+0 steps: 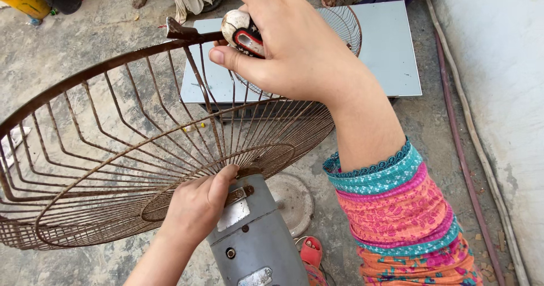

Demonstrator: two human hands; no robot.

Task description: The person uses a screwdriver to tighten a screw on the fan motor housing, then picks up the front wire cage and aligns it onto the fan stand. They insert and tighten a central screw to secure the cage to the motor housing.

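R hand pinches a round white-red tool at rim of rusty fan guard. L hand curls shut on guard hub atop grey motor housing. Open concrete floor to the left; grey board w/ second wire guard crowds behind, wall and hose to the right.

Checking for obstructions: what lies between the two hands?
In the head view, only the rusty wire fan guard spans between the left hand at the grey motor housing and the right hand.
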